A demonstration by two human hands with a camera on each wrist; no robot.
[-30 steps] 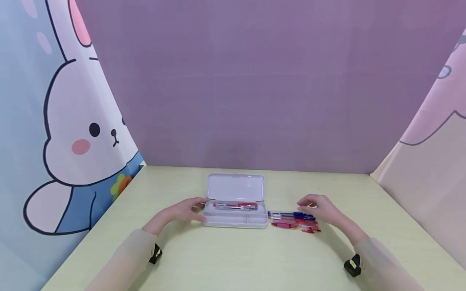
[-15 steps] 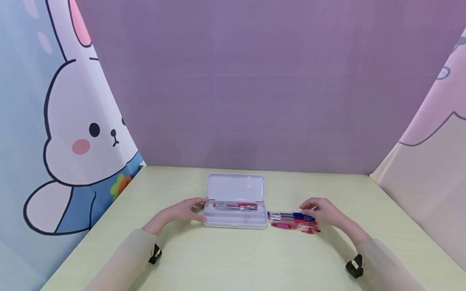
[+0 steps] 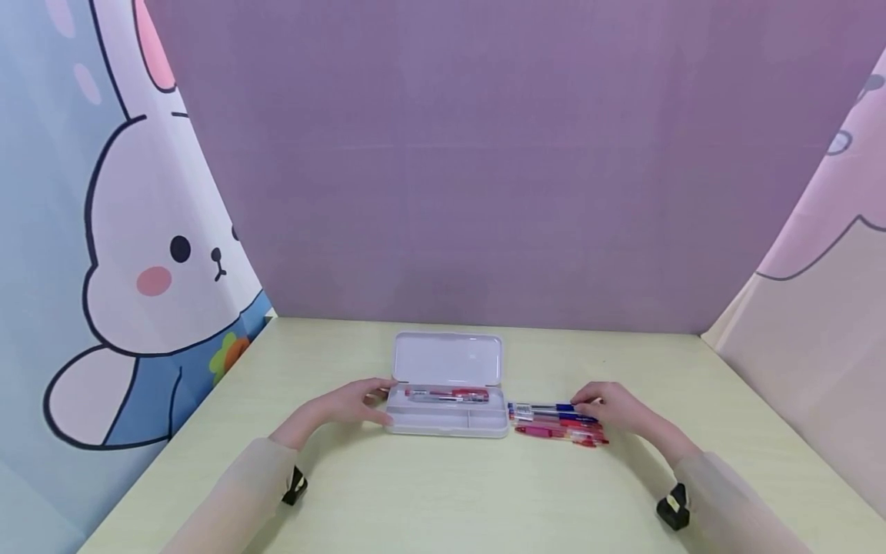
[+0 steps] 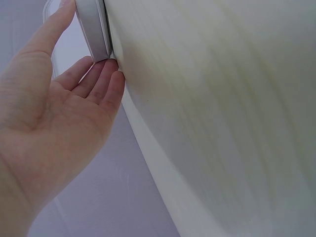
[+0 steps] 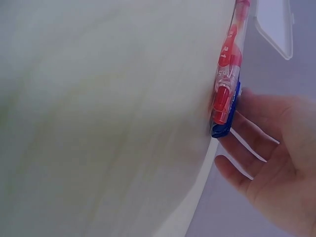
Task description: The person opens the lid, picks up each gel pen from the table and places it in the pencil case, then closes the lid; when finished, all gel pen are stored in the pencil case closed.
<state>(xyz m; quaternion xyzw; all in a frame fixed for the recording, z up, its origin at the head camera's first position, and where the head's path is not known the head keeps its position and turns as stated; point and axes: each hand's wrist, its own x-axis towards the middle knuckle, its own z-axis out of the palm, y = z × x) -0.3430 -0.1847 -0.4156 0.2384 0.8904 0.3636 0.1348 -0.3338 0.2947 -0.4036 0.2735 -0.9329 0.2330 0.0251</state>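
Observation:
An open white pencil case [image 3: 429, 421] lies on the table, its lid [image 3: 447, 359] tilted up at the back. My left hand [image 3: 349, 401] holds the case's left end, thumb at the front corner and fingers at the back one. In the case's rear compartment are a red pen [image 3: 474, 394] and a clear pen. Right of the case lies a row of pens, blue ones at the back and a pink pen [image 3: 540, 432] in front. My right hand [image 3: 614, 404] pinches the cap end of the rearmost blue pen [image 3: 564, 407]. Its fingertips are partly hidden behind a red pen [image 5: 228, 64] in the right wrist view.
The pale wooden table [image 3: 450, 492] carries the case and pens. A purple curtain [image 3: 443, 169] hangs behind it, with a rabbit-print curtain [image 3: 138, 308] at left and a pink-and-cream curtain [image 3: 824, 308] at right.
My right hand has come down slightly onto the blue pens, and its fingers have closed on the rearmost one. The left hand and the case stay in place.

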